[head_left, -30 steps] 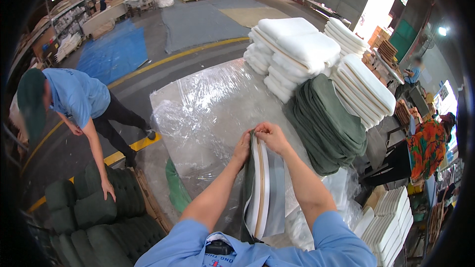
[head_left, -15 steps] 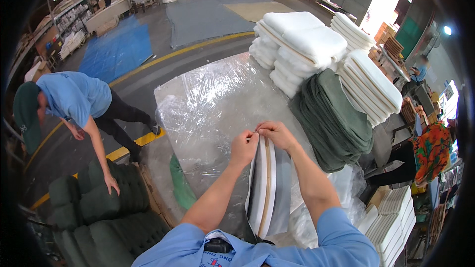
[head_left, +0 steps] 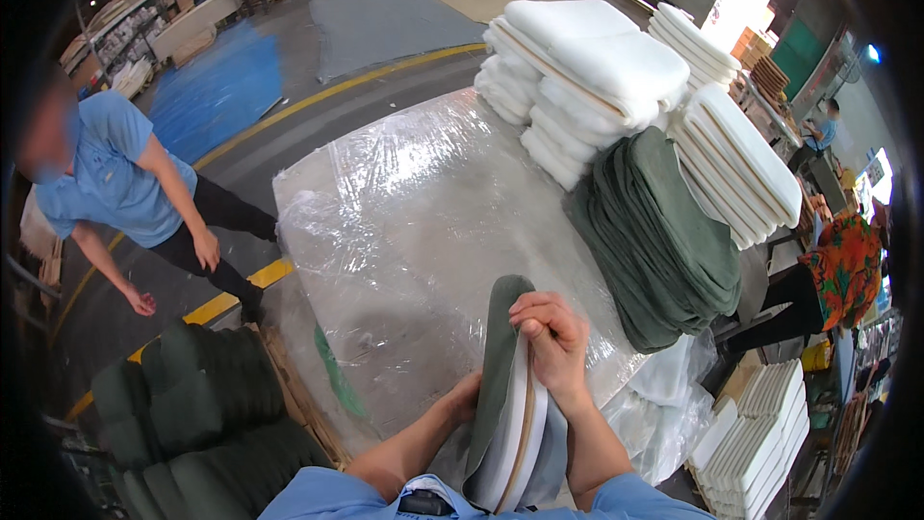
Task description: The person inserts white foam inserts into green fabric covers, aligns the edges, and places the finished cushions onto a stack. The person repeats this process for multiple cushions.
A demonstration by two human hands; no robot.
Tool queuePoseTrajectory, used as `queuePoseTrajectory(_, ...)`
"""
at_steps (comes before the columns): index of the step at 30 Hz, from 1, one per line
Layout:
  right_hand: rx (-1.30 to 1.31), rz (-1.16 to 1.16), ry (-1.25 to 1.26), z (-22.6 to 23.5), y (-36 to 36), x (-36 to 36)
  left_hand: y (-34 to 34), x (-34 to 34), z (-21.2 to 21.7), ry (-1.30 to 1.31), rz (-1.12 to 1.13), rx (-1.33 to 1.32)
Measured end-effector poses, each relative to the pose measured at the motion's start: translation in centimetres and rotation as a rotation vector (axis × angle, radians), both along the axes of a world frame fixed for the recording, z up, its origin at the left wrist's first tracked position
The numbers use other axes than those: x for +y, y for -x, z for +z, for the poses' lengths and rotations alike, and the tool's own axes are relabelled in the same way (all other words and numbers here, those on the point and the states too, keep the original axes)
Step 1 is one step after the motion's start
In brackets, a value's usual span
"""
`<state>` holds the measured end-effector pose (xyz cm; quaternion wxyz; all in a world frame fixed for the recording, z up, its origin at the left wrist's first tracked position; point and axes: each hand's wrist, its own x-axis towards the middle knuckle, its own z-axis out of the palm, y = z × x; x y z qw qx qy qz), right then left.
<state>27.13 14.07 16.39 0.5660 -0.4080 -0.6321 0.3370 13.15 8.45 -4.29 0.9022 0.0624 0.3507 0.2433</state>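
Note:
Upright close to my body stands a cushion pad, its white foam split by a tan layer along the edge. A dark green fabric cover wraps its left face, and grey material shows on the right. At the top, my right hand is closed, gripping the cover's edge against the pad. My left hand lies against the cover's left side, lower down; its fingers are hidden behind the fabric. Under the pad is a broad worktop covered in clear plastic film.
A stack of green covers lies on the worktop's right, beside piles of white foam pads. Dark green cushions sit at the lower left. A co-worker stands at the left. More white pads stand at the lower right.
My right hand has come nearer my body, and my left hand has dropped from the pad's top to its side. The green cover now shows upright. The co-worker has straightened up from the cushions.

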Motion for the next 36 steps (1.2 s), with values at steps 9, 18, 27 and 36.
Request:
queuePoseTrajectory(9,-0.044,-0.007,0.02,-1.2,-0.6,1.1,-3.0,4.6,-3.9,-0.036,0.109,0.122)
queuePoseTrajectory(18,0.025,0.07,-0.056,-2.9,-0.1,2.6,-1.5,17.3,2.2,-0.335,0.275,0.378)
queuePoseTrajectory(27,0.066,0.107,-0.042,-4.5,-0.4,2.8,0.0,18.9,14.0,-1.314,0.117,0.311)
queuePoseTrajectory(36,-0.013,0.021,0.009,-3.2,0.0,2.0,0.2,16.7,11.3,-0.998,0.498,0.331)
